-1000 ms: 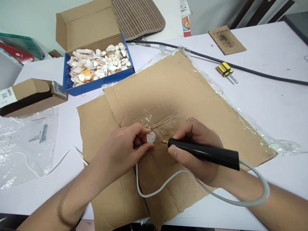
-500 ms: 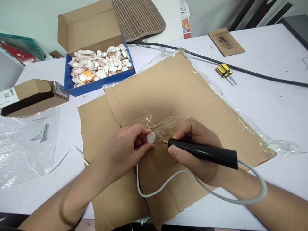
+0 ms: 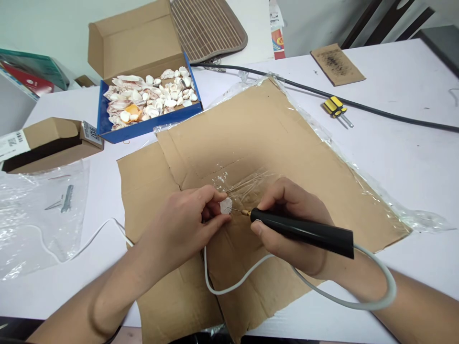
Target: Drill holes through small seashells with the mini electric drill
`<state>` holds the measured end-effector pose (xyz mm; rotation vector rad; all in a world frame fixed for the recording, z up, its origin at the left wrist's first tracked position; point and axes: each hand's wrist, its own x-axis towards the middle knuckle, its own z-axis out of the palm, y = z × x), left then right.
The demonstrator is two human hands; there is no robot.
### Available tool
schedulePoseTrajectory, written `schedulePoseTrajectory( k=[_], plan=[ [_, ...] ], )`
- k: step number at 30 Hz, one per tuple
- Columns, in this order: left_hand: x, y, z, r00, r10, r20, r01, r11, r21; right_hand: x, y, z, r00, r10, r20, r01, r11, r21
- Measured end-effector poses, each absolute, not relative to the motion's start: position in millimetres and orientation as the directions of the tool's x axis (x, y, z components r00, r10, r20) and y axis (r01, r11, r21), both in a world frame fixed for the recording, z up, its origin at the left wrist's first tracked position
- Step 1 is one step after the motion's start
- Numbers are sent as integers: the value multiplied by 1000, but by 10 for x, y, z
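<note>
Between the thumb and fingers of my left hand (image 3: 195, 212) is a small white ribbed seashell (image 3: 226, 206), its fan edge turned to the right. My right hand (image 3: 294, 224) is closed around a black pen-shaped electric drill (image 3: 304, 231) with a brass chuck and a thin bit. The bit points left and its tip is at or very close to the shell's edge; I cannot tell if it touches. A pale cable (image 3: 389, 282) runs from the drill's rear, looping under my right wrist. Beneath both hands lies a flattened cardboard sheet (image 3: 229, 129).
A blue box (image 3: 150, 128) of shells stands open at the back left. Beside it sits a smaller cardboard box (image 3: 53, 143). A yellow-black screwdriver (image 3: 335, 107), a black cable (image 3: 304, 86) and a stained cardboard piece (image 3: 337, 64) lie back right. A plastic bag (image 3: 43, 215) lies left.
The drill's rear end has dipped slightly, and the cable near my right hand has shifted. Both hands stay almost where they were, with the shell still held. The view has moved a little.
</note>
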<state>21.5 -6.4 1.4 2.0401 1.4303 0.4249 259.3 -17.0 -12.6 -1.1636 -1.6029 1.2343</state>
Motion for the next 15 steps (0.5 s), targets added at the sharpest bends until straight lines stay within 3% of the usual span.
schedulePoseTrajectory(
  k=[15],
  plan=[
    [206, -60, 31, 396, 917, -58, 719, -270, 640, 2603, -181, -151, -296, 955, 30, 201, 93, -975]
  ],
)
